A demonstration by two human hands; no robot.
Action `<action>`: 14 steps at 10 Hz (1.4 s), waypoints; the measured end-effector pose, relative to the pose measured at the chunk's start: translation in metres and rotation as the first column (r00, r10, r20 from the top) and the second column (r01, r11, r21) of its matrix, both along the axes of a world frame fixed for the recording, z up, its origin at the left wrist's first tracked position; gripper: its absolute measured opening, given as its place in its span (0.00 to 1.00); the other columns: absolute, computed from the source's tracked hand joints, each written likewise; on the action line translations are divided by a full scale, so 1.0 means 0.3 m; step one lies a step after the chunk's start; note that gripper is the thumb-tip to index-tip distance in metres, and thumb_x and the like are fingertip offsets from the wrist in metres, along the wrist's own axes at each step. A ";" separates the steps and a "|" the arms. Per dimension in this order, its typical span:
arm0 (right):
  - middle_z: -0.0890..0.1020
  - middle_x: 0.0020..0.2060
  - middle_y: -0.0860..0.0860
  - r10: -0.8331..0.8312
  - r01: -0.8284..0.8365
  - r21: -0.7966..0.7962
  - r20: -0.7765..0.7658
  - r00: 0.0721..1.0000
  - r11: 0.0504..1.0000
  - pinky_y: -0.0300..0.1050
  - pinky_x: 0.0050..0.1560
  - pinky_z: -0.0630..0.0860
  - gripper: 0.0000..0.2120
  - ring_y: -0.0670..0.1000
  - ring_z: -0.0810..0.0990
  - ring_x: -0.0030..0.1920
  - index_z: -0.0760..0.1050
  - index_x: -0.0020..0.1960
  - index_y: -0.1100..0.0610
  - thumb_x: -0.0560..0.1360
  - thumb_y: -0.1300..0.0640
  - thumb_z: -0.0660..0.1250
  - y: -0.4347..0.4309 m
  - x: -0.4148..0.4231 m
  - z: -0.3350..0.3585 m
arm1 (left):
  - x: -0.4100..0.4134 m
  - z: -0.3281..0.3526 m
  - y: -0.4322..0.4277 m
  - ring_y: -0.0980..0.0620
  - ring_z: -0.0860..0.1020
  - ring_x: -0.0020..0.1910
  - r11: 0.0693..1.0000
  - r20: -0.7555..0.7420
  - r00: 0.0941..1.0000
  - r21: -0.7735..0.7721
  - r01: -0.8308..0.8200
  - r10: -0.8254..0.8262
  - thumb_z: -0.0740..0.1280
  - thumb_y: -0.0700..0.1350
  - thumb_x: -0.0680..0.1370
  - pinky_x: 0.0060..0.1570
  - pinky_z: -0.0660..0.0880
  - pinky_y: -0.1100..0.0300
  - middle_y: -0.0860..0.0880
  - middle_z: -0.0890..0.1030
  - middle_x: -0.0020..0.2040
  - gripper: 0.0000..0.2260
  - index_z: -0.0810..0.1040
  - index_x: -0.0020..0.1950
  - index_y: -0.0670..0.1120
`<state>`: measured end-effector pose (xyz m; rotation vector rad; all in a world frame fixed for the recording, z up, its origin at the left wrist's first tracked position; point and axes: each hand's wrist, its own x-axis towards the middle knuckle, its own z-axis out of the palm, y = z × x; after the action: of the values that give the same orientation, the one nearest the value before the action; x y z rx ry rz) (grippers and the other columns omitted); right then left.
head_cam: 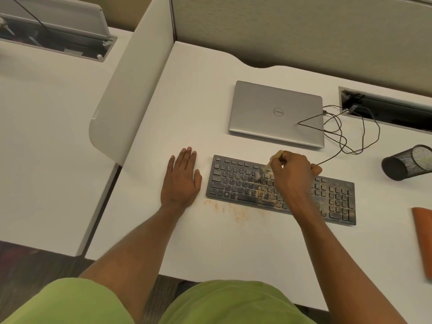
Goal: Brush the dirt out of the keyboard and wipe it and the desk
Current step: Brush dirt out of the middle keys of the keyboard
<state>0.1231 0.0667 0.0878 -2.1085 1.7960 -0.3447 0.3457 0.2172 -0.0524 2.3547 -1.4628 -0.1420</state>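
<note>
We are laying our left grip [181, 176] flat and released on the table [198, 101], fingers straight, just left of the keyboard [233, 183] and not touching it. The keyboard, dark grey and full-size, is lying slightly askew in the middle of the table in front of us. Its left keys are looking fairly clean, while sandy dirt [264, 195] is speckling the middle rows and the number-pad end. Our right grip [292, 171] is grasping a small brush [267, 166] by its pale handle, the bristles down on the upper middle rows. More tan crumbs [233, 211] are lying on the table just in front of the keyboard's near edge

The table is showing white with a curved rear edge, a pale partition [131, 90] rising at its left and a neighbouring table [46, 136] lying beyond. Behind the keyboard a closed silver laptop [275, 113] is lying, and a dark cable [346, 136] is looping on the table between the laptop and a cable slot [385, 108] to the right. A black mesh cup [406, 162] is lying on its side near the right edge, with a flat orange item [423, 239] nearer us, cut off by the frame
</note>
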 end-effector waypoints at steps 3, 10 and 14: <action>0.76 0.32 0.38 0.030 -0.027 -0.026 0.131 0.991 0.999 0.56 0.58 0.60 0.12 0.52 0.77 0.48 0.82 0.48 0.47 0.83 0.52 0.61 0.045 0.039 -0.003 | 0.001 -0.004 0.002 0.51 0.55 0.84 1.000 0.002 1.000 0.021 0.000 -0.001 0.53 0.50 0.85 0.83 0.52 0.47 0.46 0.60 0.84 0.28 0.60 0.84 0.44; 0.80 0.32 0.45 0.050 -0.049 -0.038 0.018 0.999 0.998 0.52 0.51 0.57 0.15 0.53 0.78 0.44 0.78 0.40 0.49 0.82 0.51 0.59 0.065 -0.001 -0.013 | -0.001 -0.002 -0.001 0.51 0.55 0.84 1.000 -0.002 1.000 0.022 -0.002 0.002 0.53 0.51 0.85 0.83 0.51 0.47 0.47 0.60 0.85 0.27 0.60 0.84 0.44; 0.80 0.33 0.47 0.070 -0.070 -0.015 -0.009 0.997 0.997 0.50 0.49 0.55 0.14 0.53 0.77 0.43 0.79 0.40 0.50 0.82 0.51 0.60 0.093 -0.063 -0.019 | -0.001 0.000 -0.001 0.51 0.55 0.84 1.000 -0.005 1.000 0.026 -0.002 0.002 0.53 0.50 0.85 0.83 0.52 0.46 0.46 0.61 0.84 0.27 0.61 0.84 0.44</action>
<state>0.1043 0.0948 0.0822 -2.1805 1.7243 -0.3320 0.3456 0.2169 -0.0524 2.3742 -1.4653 -0.1675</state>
